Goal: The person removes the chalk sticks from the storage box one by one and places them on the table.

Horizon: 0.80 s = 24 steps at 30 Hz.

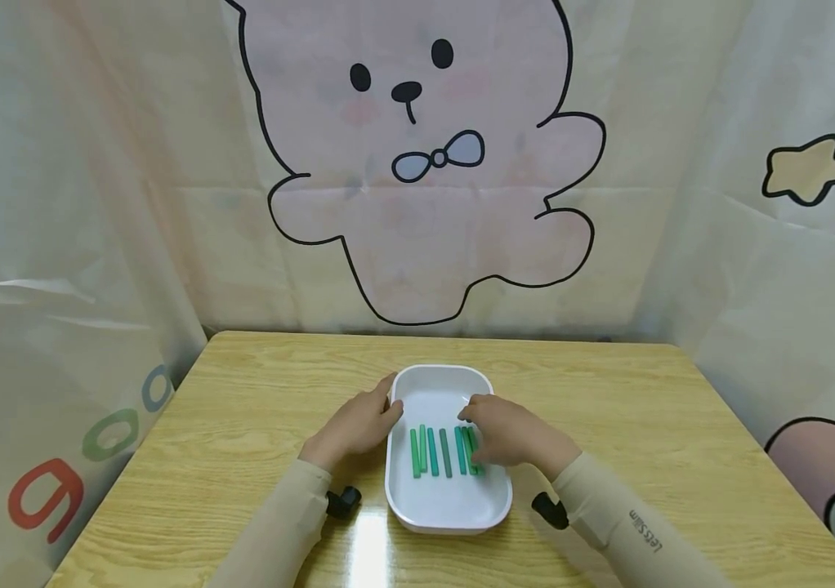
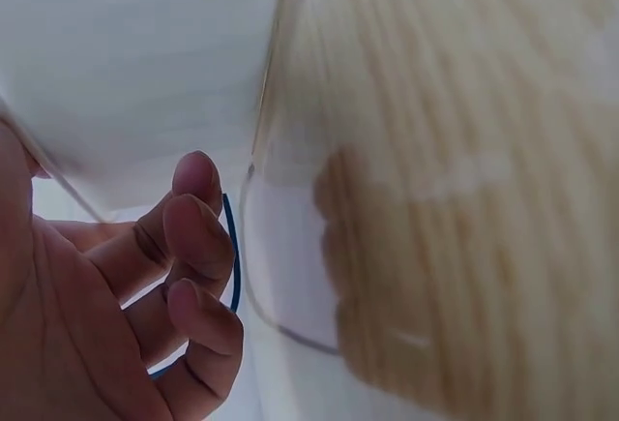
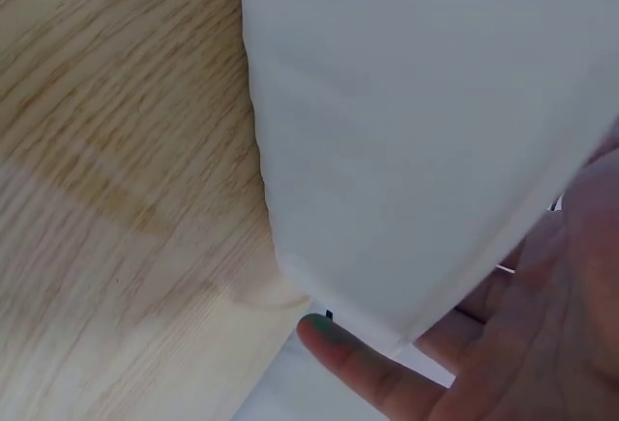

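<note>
A white rectangular tray [image 1: 447,502] stands lengthwise before me with several thin green and teal sticks [image 1: 446,452] lying side by side in it. My left hand [image 1: 359,418] grips the tray's left rim, its thumb over the edge; bent fingers [image 2: 198,237] show by the outer wall in the left wrist view. Over the right rim reaches my right hand [image 1: 516,431], its fingertips [image 1: 467,408] and thumb around the rightmost sticks. Whether it pinches one is hidden. In the right wrist view one finger [image 3: 358,368], stained green at the tip, extends outside the tray.
The tray sits on a wooden table [image 1: 278,367] near its middle. A cloth backdrop [image 1: 167,245] with a cartoon bear encloses the back and both sides. Black wrist cameras [image 1: 344,501] sit at both cuffs, beside the tray.
</note>
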Each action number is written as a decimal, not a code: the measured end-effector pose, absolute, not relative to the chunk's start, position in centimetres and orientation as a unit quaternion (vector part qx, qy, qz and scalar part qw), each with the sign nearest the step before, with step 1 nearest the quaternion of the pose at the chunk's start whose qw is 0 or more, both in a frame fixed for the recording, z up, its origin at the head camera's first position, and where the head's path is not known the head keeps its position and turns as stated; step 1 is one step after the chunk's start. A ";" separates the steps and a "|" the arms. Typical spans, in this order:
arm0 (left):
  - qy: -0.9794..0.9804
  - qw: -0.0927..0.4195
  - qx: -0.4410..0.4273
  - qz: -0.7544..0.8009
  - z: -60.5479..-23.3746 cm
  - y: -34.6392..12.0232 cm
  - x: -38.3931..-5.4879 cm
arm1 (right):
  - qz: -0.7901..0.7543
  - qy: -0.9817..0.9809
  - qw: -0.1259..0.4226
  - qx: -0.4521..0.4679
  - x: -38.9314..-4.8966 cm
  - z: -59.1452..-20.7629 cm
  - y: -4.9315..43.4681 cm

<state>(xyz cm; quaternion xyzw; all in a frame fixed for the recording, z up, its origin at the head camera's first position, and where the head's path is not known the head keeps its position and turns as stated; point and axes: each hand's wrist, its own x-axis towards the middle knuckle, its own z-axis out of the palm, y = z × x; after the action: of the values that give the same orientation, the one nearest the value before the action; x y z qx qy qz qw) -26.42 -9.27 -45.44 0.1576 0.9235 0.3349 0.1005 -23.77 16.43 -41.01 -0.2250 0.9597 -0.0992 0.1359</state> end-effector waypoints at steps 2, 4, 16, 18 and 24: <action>0.924 0.101 0.156 0.335 -45.5 -9.2 -26.4 | -0.092 0.960 0.137 -0.225 -23.7 -41.2 16.4; 0.924 0.100 0.156 0.334 -45.5 -9.2 -26.4 | -0.085 0.961 0.137 -0.224 -23.7 -41.3 16.4; 0.920 0.086 0.162 0.346 -46.2 -9.2 -26.3 | -0.072 0.963 0.135 -0.222 -23.1 -41.8 16.3; 0.918 0.087 0.162 0.351 -46.3 -9.3 -26.3 | -0.072 0.963 0.136 -0.220 -23.1 -41.9 16.3; 0.913 0.098 0.162 0.361 -46.5 -9.4 -26.4 | -0.071 0.963 0.129 -0.227 -23.1 -42.3 16.4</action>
<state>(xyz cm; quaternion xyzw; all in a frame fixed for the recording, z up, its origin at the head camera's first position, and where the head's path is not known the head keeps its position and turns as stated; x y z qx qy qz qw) -26.36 -9.36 -46.54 0.1615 0.9130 0.3614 0.0985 -23.08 16.40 -42.34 -0.2270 0.9627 -0.0708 0.1289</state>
